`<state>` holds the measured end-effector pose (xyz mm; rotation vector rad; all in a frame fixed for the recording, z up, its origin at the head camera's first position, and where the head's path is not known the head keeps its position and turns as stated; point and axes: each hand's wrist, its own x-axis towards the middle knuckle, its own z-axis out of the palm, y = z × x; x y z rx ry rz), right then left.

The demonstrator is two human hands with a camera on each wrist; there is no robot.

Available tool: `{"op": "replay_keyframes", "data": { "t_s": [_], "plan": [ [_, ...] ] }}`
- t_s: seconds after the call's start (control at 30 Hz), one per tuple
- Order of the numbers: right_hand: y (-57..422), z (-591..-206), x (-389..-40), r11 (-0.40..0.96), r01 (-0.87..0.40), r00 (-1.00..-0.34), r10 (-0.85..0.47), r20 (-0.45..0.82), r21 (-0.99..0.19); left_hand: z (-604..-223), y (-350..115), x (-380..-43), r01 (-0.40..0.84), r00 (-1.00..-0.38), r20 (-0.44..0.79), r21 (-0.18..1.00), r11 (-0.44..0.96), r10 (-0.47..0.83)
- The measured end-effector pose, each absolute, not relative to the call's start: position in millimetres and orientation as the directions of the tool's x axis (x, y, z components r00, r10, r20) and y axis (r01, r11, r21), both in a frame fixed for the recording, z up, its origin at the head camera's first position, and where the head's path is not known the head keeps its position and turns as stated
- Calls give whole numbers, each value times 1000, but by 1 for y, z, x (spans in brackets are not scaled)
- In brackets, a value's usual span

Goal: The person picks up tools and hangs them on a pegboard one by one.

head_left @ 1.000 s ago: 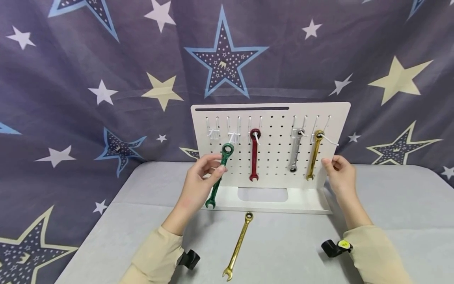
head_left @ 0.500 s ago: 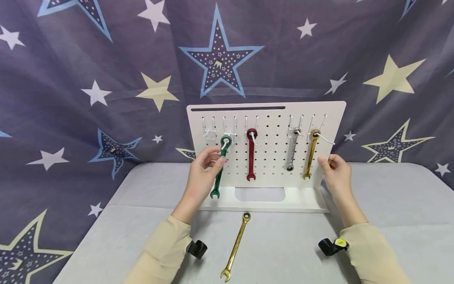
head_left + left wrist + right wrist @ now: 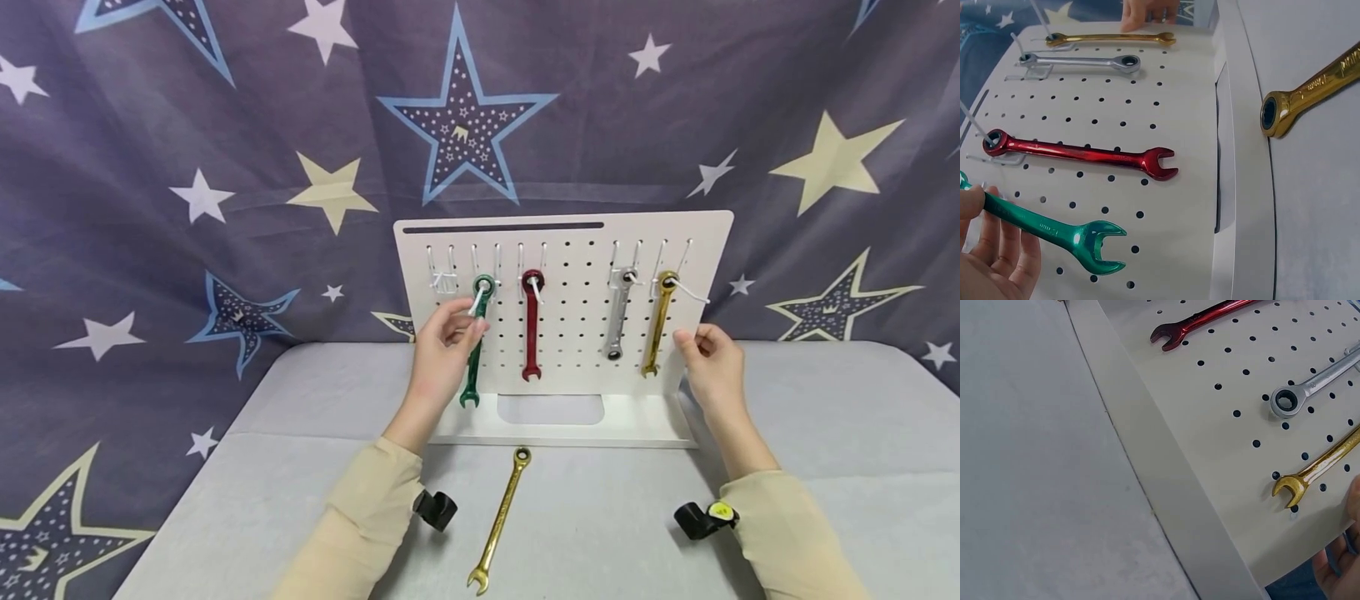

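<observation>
My left hand (image 3: 442, 350) pinches a green wrench (image 3: 473, 375) between thumb and fingers, close to its ring end. That ring is around a white hook of the pegboard (image 3: 570, 350), and the open jaw points down. In the left wrist view the green wrench (image 3: 1047, 226) crosses the fingers. My right hand (image 3: 714, 362) grips the right edge of the pegboard with thumb and curled fingers. Beside the green one a red wrench (image 3: 532, 333) hangs from its hook. Farther right hang a silver wrench (image 3: 619, 321) and a gold wrench (image 3: 660, 325), nearest my right hand.
A second gold wrench (image 3: 501, 521) lies on the grey table (image 3: 600, 517) in front of the board's white base (image 3: 645, 429). At the far left of the board is a bare hook (image 3: 442, 282). Behind stands a star-patterned curtain (image 3: 247, 125).
My left hand has moved up and to the right with the green wrench. Its ring has gone from in front of the hook onto it. My right hand stays on the board's edge.
</observation>
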<state>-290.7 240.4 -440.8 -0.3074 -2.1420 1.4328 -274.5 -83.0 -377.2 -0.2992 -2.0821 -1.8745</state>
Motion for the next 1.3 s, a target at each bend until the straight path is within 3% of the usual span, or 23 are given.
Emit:
{"op": "replay_keyframes", "data": {
  "t_s": [0.83, 1.3],
  "plan": [
    [238, -446, -290, 380, -156, -810, 479, 338, -912, -391, -78, -292, 234, -969, 242, 964, 128, -45],
    [237, -449, -294, 380, -194, -797, 476, 371, -904, -398, -84, -288, 263, -960, 274, 952, 160, -56]
  ]
}}
